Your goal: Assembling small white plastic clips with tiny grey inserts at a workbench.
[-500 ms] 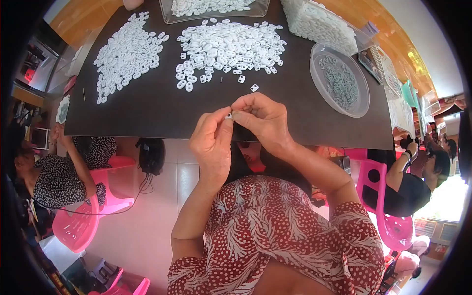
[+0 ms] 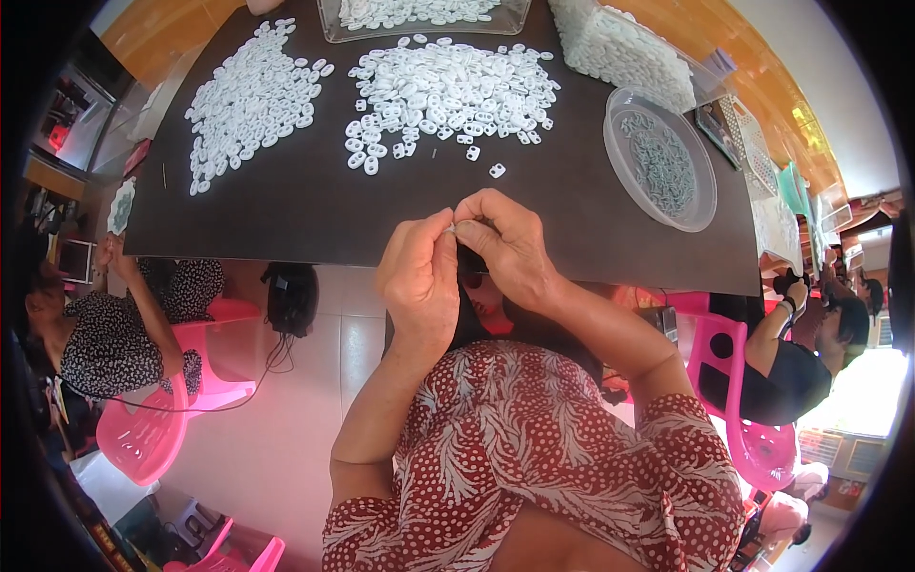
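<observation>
I see a small white plastic piece [image 2: 452, 229] pinched between the fingertips of both hands, the left hand [image 2: 419, 278] and the right hand [image 2: 508, 246] each closed in a tight grip on it just above the near edge of the dark tabletop [image 2: 286, 205]. Just beyond the grip lies one loose white piece [image 2: 497, 171], then a big heap of white pieces [image 2: 450, 92], with a second heap [image 2: 250, 97] farther off to the left and a clear round dish of grey parts [image 2: 660, 157] off to the right. Judging by how much remains piled in those heaps, I reckon most of the work is left, though I cannot tell which pile is finished.
</observation>
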Demonstrator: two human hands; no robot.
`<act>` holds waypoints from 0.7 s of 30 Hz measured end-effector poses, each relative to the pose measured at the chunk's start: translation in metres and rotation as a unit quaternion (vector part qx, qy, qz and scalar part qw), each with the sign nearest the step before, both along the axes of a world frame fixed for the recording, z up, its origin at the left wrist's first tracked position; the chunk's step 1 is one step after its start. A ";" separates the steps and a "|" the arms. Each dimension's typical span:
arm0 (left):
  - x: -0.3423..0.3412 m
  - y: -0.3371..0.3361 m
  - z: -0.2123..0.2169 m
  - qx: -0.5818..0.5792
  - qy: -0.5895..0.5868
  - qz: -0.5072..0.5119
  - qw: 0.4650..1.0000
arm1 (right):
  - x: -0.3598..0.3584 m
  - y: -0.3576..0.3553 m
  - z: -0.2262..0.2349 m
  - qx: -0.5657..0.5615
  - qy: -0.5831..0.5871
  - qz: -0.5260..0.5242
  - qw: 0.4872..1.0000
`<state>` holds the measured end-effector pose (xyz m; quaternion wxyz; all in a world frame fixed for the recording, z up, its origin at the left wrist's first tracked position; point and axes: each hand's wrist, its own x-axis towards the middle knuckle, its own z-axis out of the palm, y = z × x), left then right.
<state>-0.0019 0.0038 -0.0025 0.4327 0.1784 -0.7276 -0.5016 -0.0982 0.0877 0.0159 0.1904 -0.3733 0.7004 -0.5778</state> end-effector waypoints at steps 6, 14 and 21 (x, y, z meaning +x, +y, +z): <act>-0.007 0.000 0.002 -0.156 0.030 0.055 0.986 | -0.005 -0.002 -0.002 0.028 0.055 0.025 0.998; 0.004 -0.012 0.003 0.034 -0.015 0.030 0.999 | -0.006 -0.023 0.010 0.005 0.116 0.037 0.993; 0.021 -0.027 0.006 0.210 0.080 0.017 0.974 | -0.031 -0.079 0.008 0.012 0.373 0.036 0.927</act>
